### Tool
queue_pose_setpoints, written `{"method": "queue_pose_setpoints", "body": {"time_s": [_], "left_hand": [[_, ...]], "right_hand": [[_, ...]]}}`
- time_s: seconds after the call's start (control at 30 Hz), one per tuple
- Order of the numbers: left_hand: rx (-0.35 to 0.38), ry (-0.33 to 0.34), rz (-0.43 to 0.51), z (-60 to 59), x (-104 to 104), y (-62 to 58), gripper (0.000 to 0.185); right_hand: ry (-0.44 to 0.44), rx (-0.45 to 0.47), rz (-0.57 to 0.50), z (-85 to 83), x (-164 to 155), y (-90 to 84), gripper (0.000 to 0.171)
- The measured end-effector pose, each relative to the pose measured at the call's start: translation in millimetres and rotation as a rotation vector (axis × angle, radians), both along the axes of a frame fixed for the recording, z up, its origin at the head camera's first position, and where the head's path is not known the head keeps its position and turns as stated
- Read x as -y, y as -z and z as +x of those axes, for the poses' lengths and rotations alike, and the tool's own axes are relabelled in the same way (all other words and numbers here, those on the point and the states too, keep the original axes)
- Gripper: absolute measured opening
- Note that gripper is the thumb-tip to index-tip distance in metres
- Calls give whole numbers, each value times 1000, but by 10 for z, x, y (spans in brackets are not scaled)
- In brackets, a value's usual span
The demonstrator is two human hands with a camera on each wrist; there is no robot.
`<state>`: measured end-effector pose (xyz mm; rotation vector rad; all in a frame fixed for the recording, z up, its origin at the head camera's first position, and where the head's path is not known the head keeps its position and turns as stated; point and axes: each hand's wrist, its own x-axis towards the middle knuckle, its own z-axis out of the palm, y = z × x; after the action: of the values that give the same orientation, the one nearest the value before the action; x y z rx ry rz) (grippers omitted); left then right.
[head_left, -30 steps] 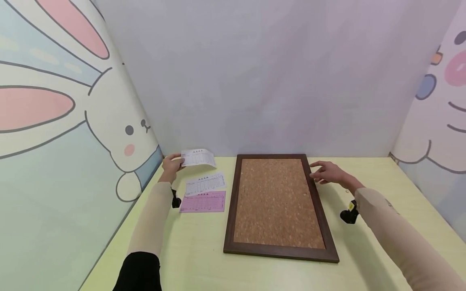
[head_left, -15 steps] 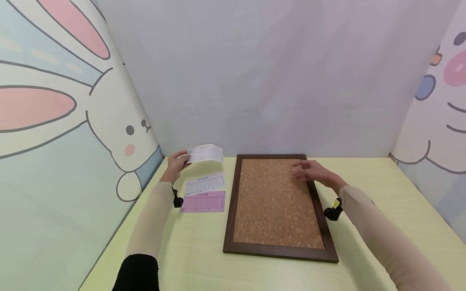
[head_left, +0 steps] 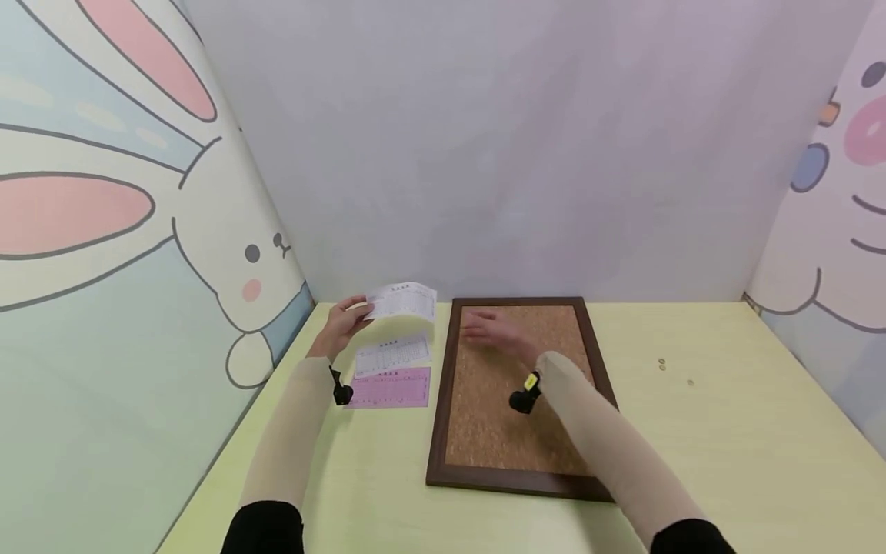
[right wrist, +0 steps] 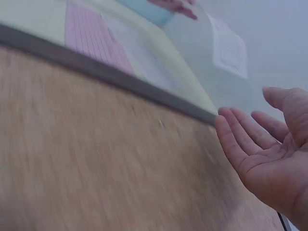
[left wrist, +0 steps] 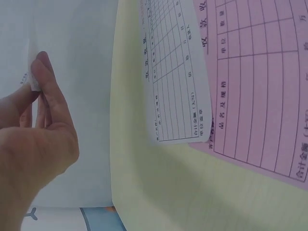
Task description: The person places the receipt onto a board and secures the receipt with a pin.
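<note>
My left hand (head_left: pixel 346 323) pinches the left edge of a white printed form (head_left: pixel 404 302), holding it raised off the table in the head view. In the left wrist view the thumb and fingertips meet on that paper's edge. Below it on the table lie another white form (head_left: pixel 392 354) and a pink form (head_left: pixel 391 387), which the white one partly overlaps. My right hand (head_left: pixel 501 336) is over the upper left of a brown-framed cork board (head_left: pixel 484 431). Its fingers are extended and hold nothing in the right wrist view (right wrist: pixel 264 144).
Several small brass-coloured pieces (head_left: pixel 661 368) lie on the table right of the board. A pale wall (head_left: pixel 512 154) stands behind the table. Side panels with cartoon rabbits (head_left: pixel 228 292) border the left and right.
My right hand has moved left from the board's right edge across the cork toward the papers. My left hand has shifted the raised white form slightly to the right.
</note>
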<state>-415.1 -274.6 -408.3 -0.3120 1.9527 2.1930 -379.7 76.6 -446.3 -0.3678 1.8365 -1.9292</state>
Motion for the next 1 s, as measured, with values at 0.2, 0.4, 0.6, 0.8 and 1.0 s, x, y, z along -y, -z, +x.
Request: {"method": "queue_pose_setpoints", "body": {"time_s": [0.2,0.4,0.6,0.8,1.0], "left_hand": [[15,52,19,123,79,111,42],[6,118,-4,166,119,130,46],[-18,153,-33,104,79,95,54],[-27,145,-94,71,24,87,56],[-49,184,-123,41,-87,155,55]], "right_hand": [[42,121,-137,72,559,-45,60],[196,156,-136,39,747,-174,48],[319,188,-84,-55,649,-223,48],[291,189,-94,-84,564,-242,46],[342,191,-56,-106,446,-266,41]]}}
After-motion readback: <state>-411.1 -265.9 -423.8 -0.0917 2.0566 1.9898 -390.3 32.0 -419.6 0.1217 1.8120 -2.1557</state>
